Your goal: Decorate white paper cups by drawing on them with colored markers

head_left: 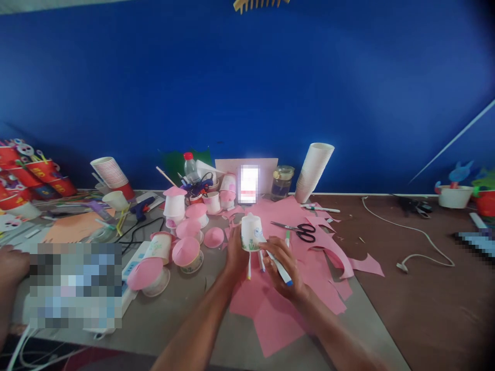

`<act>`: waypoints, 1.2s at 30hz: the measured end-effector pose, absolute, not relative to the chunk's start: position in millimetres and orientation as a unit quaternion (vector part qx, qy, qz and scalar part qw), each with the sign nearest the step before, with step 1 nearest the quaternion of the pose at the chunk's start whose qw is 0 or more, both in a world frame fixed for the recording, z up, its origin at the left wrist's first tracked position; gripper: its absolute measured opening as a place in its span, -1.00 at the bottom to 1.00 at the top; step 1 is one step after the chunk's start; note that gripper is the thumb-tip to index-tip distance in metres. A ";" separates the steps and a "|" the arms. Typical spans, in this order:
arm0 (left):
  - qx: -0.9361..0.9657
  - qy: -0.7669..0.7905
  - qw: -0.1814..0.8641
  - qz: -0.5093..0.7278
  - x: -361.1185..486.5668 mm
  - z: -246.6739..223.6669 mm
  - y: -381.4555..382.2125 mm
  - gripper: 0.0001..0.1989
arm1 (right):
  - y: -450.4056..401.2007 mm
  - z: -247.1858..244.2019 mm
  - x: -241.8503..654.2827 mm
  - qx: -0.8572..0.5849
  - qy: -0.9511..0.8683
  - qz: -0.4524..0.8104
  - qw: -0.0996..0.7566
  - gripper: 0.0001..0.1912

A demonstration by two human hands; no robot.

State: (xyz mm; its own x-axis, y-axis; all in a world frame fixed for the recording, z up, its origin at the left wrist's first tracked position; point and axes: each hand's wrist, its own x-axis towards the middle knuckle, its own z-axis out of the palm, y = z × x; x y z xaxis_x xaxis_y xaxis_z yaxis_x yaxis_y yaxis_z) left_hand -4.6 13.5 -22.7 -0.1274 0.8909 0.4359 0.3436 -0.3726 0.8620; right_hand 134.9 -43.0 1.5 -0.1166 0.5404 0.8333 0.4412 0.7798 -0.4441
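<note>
My left hand (pixel 236 252) is closed around the left side of a white paper cup (pixel 251 231), which is upside down and bears green and blue drawings. My right hand (pixel 284 265) grips a white marker (pixel 281 268) with a blue end, its tip at the cup's lower right. Beneath both hands lie pink paper sheets (pixel 278 322). Other markers rest on the paper between the hands, and a green-and-white one lies just behind my right hand. Black-handled scissors (pixel 305 232) lie on the paper to the right of the cup.
Cups with pink paper cones (pixel 186 251) stand on the left. Behind are a lit phone (pixel 249 184), a glass jar (pixel 282 183) and a leaning cup stack (pixel 314 172). A white cable (pixel 410 226) crosses the brown surface at right. Another person's hand (pixel 13 265) shows at far left.
</note>
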 end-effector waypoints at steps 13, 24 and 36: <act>0.628 0.497 0.234 0.551 -4.7 -27.5 16.5 -0.82 | -42.6 1.8 134.3 -0.331 -0.738 0.034 0.587 -0.68; 0.621 0.498 0.230 0.559 -4.5 -21.4 14.6 -0.79 | -43.9 3.2 134.6 -0.331 -0.733 0.032 0.593 -0.70; 0.610 0.494 0.246 0.569 -4.4 -21.6 15.9 -0.83 | -43.4 0.5 134.9 -0.325 -0.737 0.047 0.591 -0.71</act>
